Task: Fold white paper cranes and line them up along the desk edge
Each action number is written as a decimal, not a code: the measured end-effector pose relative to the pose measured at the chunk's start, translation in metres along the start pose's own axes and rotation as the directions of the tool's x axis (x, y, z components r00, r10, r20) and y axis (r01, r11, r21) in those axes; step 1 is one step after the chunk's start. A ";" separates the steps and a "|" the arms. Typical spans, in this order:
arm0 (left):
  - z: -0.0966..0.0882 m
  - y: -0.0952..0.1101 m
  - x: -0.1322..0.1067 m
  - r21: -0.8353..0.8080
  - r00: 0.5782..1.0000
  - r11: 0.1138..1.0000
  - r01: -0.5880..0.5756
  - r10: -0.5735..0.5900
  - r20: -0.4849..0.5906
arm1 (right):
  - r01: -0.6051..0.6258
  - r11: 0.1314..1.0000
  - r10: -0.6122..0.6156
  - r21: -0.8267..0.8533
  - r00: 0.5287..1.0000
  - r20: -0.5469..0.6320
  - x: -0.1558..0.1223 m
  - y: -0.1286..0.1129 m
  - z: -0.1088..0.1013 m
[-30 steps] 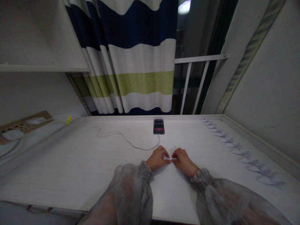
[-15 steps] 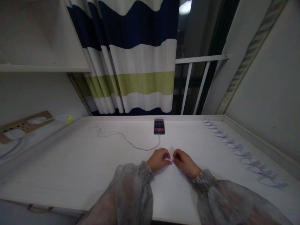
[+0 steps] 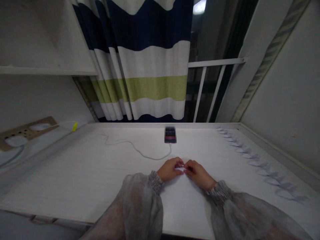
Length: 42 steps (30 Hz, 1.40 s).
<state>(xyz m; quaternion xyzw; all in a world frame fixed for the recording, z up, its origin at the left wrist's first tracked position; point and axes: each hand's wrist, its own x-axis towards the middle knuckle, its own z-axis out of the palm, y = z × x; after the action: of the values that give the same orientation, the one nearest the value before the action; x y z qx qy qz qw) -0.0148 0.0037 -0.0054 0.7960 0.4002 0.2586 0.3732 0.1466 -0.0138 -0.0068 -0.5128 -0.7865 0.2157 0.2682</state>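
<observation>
My left hand and my right hand rest on the white table, fingertips meeting at the middle. Both are curled and pinch a small white piece of paper between them; most of it is hidden by the fingers. Grey gauzy sleeves cover both forearms. A row of several small folded paper shapes lies along the table's right side.
A phone lies at the table's far edge, with a white cable running left toward a power strip. A striped curtain and a white railing stand behind. A shelf hangs at the left.
Both hands have curled tighter and drawn closer together over the small paper. The view has shifted slightly.
</observation>
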 end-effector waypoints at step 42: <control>-0.003 -0.007 0.003 -0.201 0.999 0.979 0.028 -0.019 0.047 | 0.517 0.837 -0.501 -0.181 0.856 0.127 -0.004 0.010 -0.011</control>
<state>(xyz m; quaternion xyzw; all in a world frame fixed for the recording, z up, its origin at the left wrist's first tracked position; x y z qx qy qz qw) -0.0187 0.0107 -0.0090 0.7550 0.3730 0.2753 0.4638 0.1621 -0.0126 -0.0050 -0.3022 -0.9219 0.0720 0.2314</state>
